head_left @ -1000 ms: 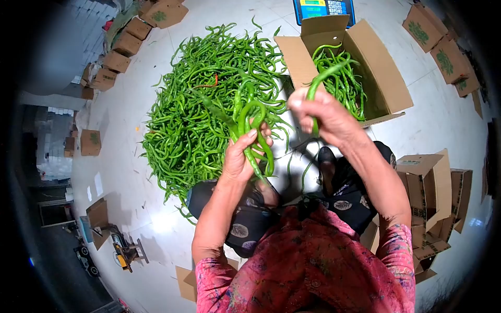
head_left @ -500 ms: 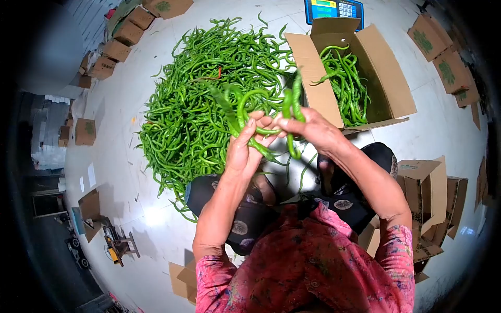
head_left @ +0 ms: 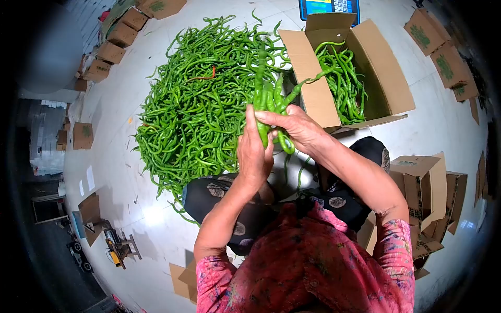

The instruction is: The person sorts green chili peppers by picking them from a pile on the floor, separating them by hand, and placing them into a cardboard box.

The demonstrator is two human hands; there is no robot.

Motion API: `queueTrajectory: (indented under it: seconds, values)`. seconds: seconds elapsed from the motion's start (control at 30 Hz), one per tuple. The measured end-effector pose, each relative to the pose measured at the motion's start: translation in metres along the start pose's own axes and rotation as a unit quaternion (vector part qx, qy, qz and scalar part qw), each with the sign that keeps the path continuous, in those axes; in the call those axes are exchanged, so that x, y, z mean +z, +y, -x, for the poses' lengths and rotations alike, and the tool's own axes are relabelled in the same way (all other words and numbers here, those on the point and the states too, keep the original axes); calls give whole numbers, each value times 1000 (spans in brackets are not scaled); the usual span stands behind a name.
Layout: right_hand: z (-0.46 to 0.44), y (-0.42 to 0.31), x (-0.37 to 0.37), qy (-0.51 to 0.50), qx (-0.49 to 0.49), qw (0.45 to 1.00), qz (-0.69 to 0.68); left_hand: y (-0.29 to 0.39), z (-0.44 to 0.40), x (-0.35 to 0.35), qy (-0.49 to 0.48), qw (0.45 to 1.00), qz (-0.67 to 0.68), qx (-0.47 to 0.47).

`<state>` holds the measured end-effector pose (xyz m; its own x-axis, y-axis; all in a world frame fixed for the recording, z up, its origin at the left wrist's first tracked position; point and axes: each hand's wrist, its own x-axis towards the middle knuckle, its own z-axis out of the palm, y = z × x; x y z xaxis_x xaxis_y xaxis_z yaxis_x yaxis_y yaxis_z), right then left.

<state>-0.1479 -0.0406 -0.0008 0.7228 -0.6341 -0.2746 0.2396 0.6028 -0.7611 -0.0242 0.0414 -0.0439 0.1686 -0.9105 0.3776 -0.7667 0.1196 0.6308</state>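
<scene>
Several long green chili peppers are bunched between my two hands, above the near right side of a big heap. My left hand is closed round the lower left of the bunch. From the right, my right hand grips the same peppers, its thumb pressed across them. The heap of green chili peppers spreads over the floor to the left, with one red pepper on it. An open cardboard box at the right holds more green peppers.
A blue scale with a keypad stands behind the box. Empty cartons are stacked at the right, and more boxes line the far left. A small yellow and black device sits on the floor at the lower left.
The peppers, loosely spread between my hands before, are now gathered into a tighter upright bunch. My hands have come closer together, and the view has shifted slightly.
</scene>
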Motion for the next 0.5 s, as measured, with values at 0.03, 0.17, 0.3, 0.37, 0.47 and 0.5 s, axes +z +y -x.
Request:
queueTrajectory:
  seconds: [0.03, 0.17, 0.3, 0.37, 0.47, 0.5]
  values:
    - [-1, -2, 4, 4, -2, 1000, -14, 4, 0, 0, -6, 1000, -16, -16]
    - [-6, 8, -4, -7, -36, 999, 35, 2, -4, -6, -73, 994, 58, -61]
    - [-12, 7, -16, 8, 2, 998, -58, 16, -11, -14, -102, 984, 118, -88]
    - [-12, 3, -17, 7, -19, 997, -80, 17, -11, -17, -53, 990, 113, -58]
    - [-11, 0, -14, 9, -46, 992, -120, 16, -7, -16, -12, 990, 135, -39]
    - [-12, 3, -16, 5, -48, 991, -122, 16, -6, -14, -6, 991, 130, -33]
